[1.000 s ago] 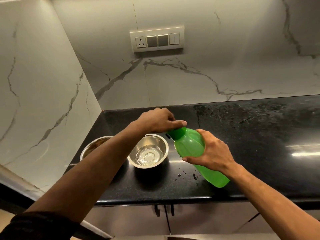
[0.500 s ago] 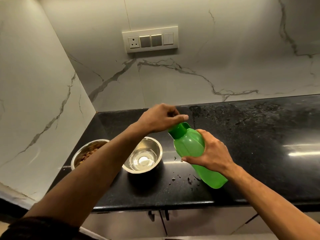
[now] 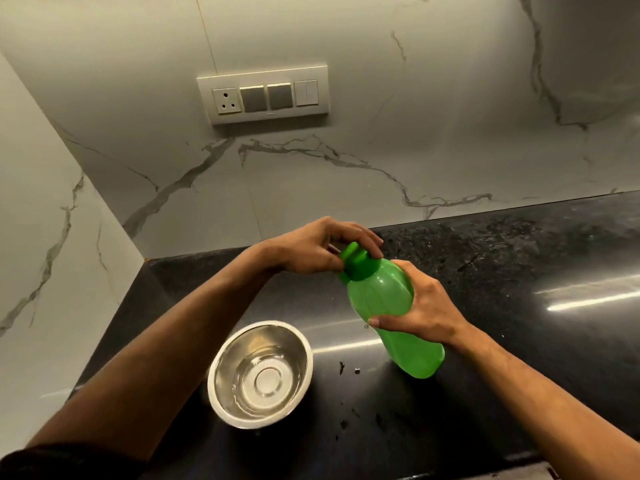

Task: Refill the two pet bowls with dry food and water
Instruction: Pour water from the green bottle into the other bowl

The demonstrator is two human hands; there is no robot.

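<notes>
A green plastic bottle (image 3: 388,306) stands tilted on the black counter (image 3: 519,323), right of centre. My right hand (image 3: 420,308) wraps its middle from the right. My left hand (image 3: 322,249) pinches the green cap (image 3: 358,263) at the bottle's top. A steel bowl (image 3: 261,374) holding clear water sits on the counter to the lower left of the bottle. My left forearm crosses the place where the second bowl stood, so that bowl is hidden.
Marble walls meet in a corner at the left. A switch panel with a socket (image 3: 263,95) hangs on the back wall. Dark crumbs (image 3: 346,368) and droplets lie on the counter between bowl and bottle. The counter stretches on to the right.
The view has tilted and shifted, so the bowls sit lower in frame and the food bowl is now out of sight. My left fingers have closed further around the cap; the bottle stays held.
</notes>
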